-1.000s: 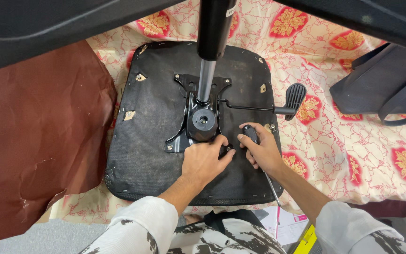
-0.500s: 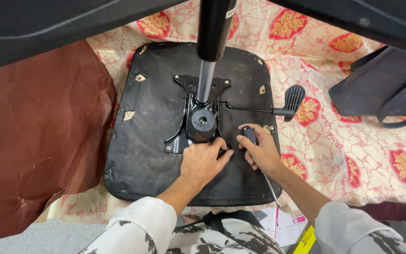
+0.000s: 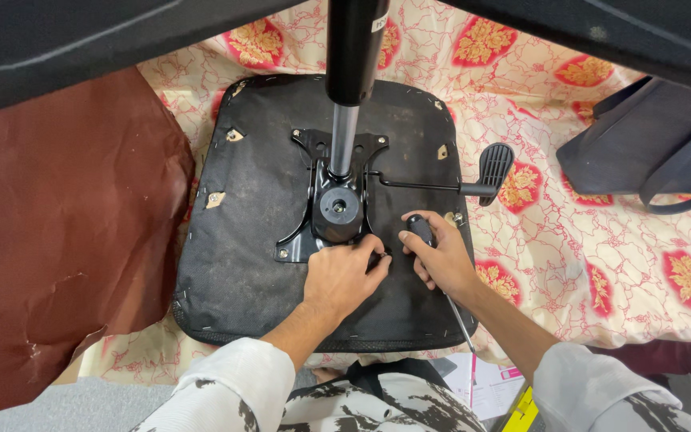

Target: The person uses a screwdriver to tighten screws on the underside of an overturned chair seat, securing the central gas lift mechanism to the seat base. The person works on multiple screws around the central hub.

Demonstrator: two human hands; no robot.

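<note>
An upturned black chair seat (image 3: 257, 232) lies on a patterned cloth. A black metal mechanism plate (image 3: 336, 204) is bolted to its middle, with a gas cylinder (image 3: 349, 96) rising from it. A lever with a black paddle (image 3: 493, 164) sticks out to the right. My left hand (image 3: 344, 276) rests on the seat at the plate's lower right corner, fingertips pinched on a small dark part there. My right hand (image 3: 437, 256) grips a black-handled screwdriver (image 3: 421, 232), whose shaft (image 3: 461, 320) runs back under my wrist.
A brown leather-like sheet (image 3: 49, 240) covers the floor at left. A dark bag (image 3: 649, 148) lies at right. Black chair parts (image 3: 81, 40) overhang the top of the view. Papers (image 3: 485, 384) lie near my knees.
My right hand has shifted slightly on the screwdriver handle. My left hand stays at the plate's corner. The seat has not moved.
</note>
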